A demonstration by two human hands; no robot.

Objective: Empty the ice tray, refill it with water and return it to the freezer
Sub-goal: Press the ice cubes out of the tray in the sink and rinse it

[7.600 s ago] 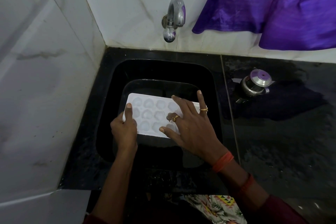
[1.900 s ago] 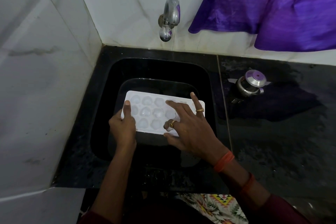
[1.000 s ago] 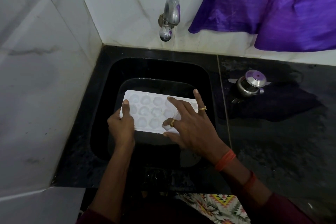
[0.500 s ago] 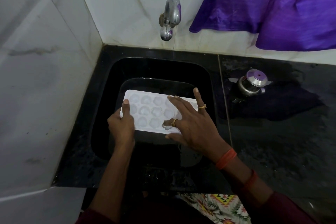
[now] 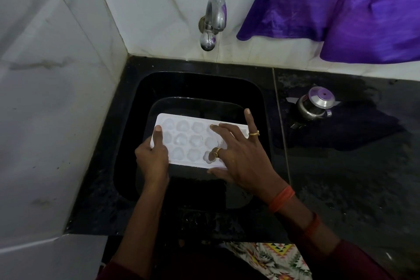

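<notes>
A white ice tray with flower-shaped cells is held level over the black sink. Most of the cells I can see hold ice; one cell near the front right looks hollow. My left hand grips the tray's left end, thumb on top. My right hand lies over the tray's right end with fingers spread, thumb under the front edge and fingertips on the cells. A metal tap on the back wall is above the sink, with no water running.
A dark basin sits inside the sink under the tray. A small steel pot with a lid stands on the wet black counter at the right. Purple cloth hangs at the upper right. White tiled walls close the left and back.
The tray stays over the sink in both hands. My right fingers have shifted slightly across the cells at the right end. A front-right cell now looks hollow.
</notes>
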